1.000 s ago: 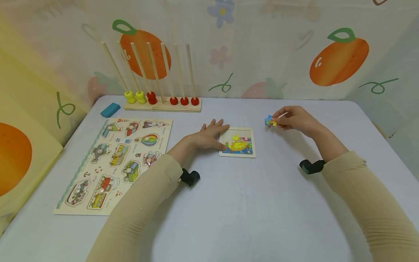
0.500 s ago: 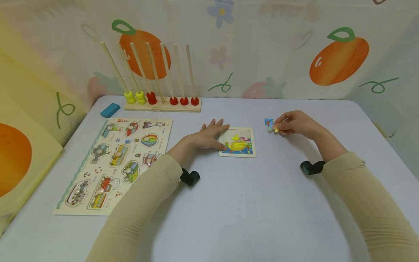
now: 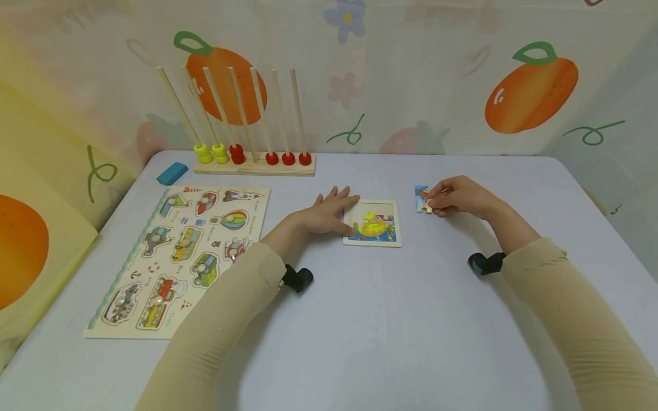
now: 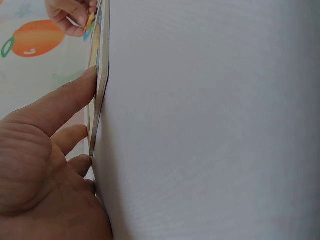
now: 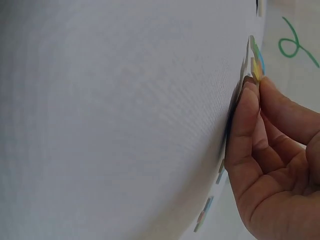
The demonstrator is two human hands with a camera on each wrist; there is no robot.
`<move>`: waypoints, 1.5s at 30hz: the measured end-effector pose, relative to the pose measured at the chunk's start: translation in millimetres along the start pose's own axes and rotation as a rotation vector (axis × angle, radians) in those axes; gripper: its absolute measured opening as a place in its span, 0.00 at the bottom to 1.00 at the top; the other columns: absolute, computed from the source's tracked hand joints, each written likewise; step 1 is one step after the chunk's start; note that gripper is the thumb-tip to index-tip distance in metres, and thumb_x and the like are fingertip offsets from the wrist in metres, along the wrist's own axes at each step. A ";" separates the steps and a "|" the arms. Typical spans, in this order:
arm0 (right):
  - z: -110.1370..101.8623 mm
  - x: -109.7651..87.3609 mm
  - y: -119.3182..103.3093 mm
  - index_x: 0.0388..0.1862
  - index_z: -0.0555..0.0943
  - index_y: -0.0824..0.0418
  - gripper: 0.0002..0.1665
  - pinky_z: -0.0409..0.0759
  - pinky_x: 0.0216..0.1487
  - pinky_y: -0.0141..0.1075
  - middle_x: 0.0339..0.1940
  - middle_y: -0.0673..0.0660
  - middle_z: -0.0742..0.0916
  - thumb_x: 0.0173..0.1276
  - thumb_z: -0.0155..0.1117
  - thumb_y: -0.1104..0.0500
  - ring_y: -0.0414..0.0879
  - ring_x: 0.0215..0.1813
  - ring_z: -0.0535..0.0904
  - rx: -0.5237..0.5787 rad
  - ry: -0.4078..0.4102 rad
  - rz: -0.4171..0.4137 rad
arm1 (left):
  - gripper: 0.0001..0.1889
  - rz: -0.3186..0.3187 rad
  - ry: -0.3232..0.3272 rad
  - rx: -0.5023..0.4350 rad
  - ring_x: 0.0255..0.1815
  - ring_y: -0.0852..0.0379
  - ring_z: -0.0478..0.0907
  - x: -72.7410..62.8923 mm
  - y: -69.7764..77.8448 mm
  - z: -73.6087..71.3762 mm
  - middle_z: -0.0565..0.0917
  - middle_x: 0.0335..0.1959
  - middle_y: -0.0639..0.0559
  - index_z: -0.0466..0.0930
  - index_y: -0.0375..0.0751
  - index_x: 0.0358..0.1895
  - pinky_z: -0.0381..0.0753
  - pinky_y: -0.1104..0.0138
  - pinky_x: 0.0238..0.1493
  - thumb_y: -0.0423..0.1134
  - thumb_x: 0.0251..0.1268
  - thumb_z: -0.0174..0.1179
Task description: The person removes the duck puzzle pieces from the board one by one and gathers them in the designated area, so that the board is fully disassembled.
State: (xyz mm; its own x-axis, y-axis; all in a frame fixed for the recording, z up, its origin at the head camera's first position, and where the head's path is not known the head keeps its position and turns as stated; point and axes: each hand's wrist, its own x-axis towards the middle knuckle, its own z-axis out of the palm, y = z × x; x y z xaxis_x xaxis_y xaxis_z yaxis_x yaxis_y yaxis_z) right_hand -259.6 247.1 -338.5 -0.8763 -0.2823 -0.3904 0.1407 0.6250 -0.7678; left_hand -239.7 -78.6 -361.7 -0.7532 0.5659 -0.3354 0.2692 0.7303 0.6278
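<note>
Though apart — two hands (image 3: 329, 216), one jigsaw (image 3: 376, 229)

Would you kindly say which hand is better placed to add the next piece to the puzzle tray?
Probably the right hand: it pinches a puzzle piece, while the left hand, holding none, touches the tray.

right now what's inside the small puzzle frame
Yellow, blue and pink pieces lie in the frame, mostly at its near side; the left grip hides a bit of its left side.
</note>
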 end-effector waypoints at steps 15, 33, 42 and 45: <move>2.5 2.1 -0.5 0.54 0.76 0.75 0.22 0.83 0.34 0.25 0.28 0.47 0.86 0.68 0.65 0.60 0.36 0.28 0.81 -0.033 0.040 0.016 | 0.45 0.000 -0.001 -0.001 0.84 0.49 0.23 -0.5 0.2 -0.5 0.36 0.84 0.49 0.47 0.51 0.80 0.20 0.48 0.81 0.48 0.63 0.62; 3.5 -1.1 -5.0 0.45 0.80 0.71 0.21 0.82 0.31 0.24 0.25 0.44 0.85 0.63 0.72 0.55 0.33 0.25 0.80 -0.118 0.134 0.071 | 0.46 0.006 -0.005 -0.009 0.84 0.49 0.23 -1.8 0.2 -0.1 0.35 0.84 0.49 0.46 0.51 0.81 0.20 0.48 0.81 0.48 0.63 0.63; 4.6 -1.1 -4.8 0.43 0.79 0.70 0.21 0.81 0.31 0.24 0.23 0.44 0.83 0.63 0.71 0.53 0.33 0.24 0.80 -0.154 0.154 0.076 | 0.46 -0.001 -0.004 -0.006 0.84 0.49 0.23 -0.7 0.0 -0.1 0.36 0.84 0.49 0.47 0.51 0.80 0.20 0.48 0.81 0.47 0.63 0.63; 5.0 -1.6 -5.5 0.44 0.78 0.70 0.21 0.82 0.31 0.25 0.24 0.45 0.83 0.65 0.70 0.54 0.33 0.25 0.81 -0.146 0.150 0.077 | 0.46 -0.001 -0.004 -0.001 0.84 0.48 0.23 0.0 -0.4 0.0 0.36 0.84 0.49 0.47 0.51 0.80 0.20 0.48 0.81 0.48 0.64 0.63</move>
State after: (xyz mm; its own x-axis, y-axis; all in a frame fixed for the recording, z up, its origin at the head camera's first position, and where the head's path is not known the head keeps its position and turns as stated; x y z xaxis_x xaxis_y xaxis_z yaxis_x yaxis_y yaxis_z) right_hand -256.7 240.5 -336.2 -0.9260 -0.1249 -0.3563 0.1509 0.7426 -0.6525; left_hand -239.8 -78.9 -362.0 -0.7510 0.5665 -0.3392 0.2675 0.7307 0.6282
